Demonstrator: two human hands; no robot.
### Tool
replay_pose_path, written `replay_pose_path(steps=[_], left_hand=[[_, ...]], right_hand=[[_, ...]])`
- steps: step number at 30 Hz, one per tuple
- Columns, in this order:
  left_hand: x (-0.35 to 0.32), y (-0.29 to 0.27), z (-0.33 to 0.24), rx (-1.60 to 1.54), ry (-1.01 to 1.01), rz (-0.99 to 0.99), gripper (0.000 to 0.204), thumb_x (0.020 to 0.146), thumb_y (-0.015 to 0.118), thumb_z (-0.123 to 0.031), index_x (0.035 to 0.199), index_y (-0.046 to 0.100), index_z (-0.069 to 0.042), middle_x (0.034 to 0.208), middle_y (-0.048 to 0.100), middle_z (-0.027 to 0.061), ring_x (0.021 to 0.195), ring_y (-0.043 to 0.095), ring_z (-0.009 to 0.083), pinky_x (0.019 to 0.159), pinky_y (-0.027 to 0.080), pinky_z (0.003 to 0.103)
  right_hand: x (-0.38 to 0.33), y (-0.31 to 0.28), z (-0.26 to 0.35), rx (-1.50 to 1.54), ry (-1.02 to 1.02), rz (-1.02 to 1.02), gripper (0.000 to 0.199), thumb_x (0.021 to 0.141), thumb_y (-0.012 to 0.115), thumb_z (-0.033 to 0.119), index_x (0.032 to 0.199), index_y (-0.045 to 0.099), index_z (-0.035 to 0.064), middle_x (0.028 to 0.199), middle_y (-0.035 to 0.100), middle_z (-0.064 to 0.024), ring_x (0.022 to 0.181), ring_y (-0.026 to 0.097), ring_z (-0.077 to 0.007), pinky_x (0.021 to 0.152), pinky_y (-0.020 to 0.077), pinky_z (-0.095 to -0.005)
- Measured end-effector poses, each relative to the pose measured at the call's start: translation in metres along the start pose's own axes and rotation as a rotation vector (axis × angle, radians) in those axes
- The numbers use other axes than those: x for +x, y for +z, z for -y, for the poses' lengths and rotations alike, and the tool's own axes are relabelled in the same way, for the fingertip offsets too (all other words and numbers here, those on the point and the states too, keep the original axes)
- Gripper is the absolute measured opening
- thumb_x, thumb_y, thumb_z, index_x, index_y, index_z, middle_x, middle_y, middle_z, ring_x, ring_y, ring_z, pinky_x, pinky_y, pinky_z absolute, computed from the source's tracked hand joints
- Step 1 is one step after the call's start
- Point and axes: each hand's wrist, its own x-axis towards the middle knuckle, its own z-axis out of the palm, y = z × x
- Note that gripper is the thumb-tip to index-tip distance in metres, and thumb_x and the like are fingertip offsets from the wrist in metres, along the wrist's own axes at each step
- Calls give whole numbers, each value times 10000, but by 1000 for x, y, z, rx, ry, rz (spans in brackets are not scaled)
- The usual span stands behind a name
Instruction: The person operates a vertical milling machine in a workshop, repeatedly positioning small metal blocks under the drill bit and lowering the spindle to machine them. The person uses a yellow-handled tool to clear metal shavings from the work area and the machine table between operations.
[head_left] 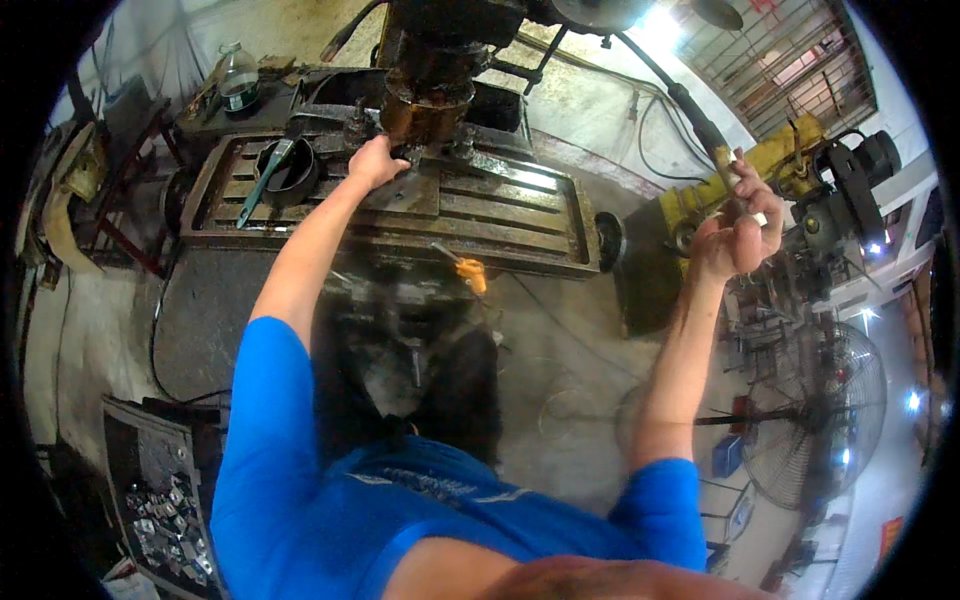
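My left hand point(378, 163) is on the dark metal fixture beneath the spindle point(428, 108) of a drilling machine. Its thumb points right and its other fingers curl out of sight, so what they hold is hidden. Raised at the right, my right hand point(742, 222) is closed around the end of the machine's long lever point(690, 103). A small white thing point(760, 218) shows at its fingers. Under the spindle lies the slotted machine table point(510, 222), dark and oily. Left of my left hand, a brush point(262, 190) with a green handle rests across a black round pot point(298, 178).
A clear bottle point(238, 80) stands back left. An orange-handled tool point(470, 275) is at the table's front edge. Small metal parts fill a bin point(150, 440) at lower left. To the right are a yellow machine point(690, 205) and a large fan point(820, 415).
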Motion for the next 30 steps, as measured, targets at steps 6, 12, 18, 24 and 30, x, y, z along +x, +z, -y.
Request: replay_pose_path(steps=[6,12,18,24,30], left_hand=[[-13,-1,-1,2,80,-68,473,679,700,-311,1089,575,-113,1013,610,133,958,567,290,794,457,386],[-8,2,1,29,94,-64,432,678,699,-308,1069,597,-156,993,619,115,932,578,291,780,463,389],[-21,-2,-8,29,103,-125,443,674,702,-308,1082,595,-172,1005,617,116,935,578,289,786,461,388],[-7,7,4,41,96,-80,467,675,704,-324,1082,591,-124,1003,616,129,952,572,293,778,465,394],[-6,6,0,88,66,-46,455,695,692,-312,1078,589,-88,997,616,138,944,577,297,779,466,397]], right_hand=[[15,0,0,8,16,0,126,576,426,74,678,417,0,712,484,-141,849,527,-332,929,315,-540],[-1,0,1,-9,4,6,145,565,448,82,682,414,2,729,490,-157,865,520,-338,917,328,-516],[19,-1,5,-84,6,44,149,566,459,100,665,413,-2,730,497,-161,848,529,-314,900,357,-491],[-9,2,5,-44,56,-26,150,548,443,86,668,416,1,735,492,-149,866,515,-311,902,352,-488],[-11,2,5,-12,59,-27,170,554,477,117,675,424,10,743,500,-138,863,515,-310,904,349,-482]])
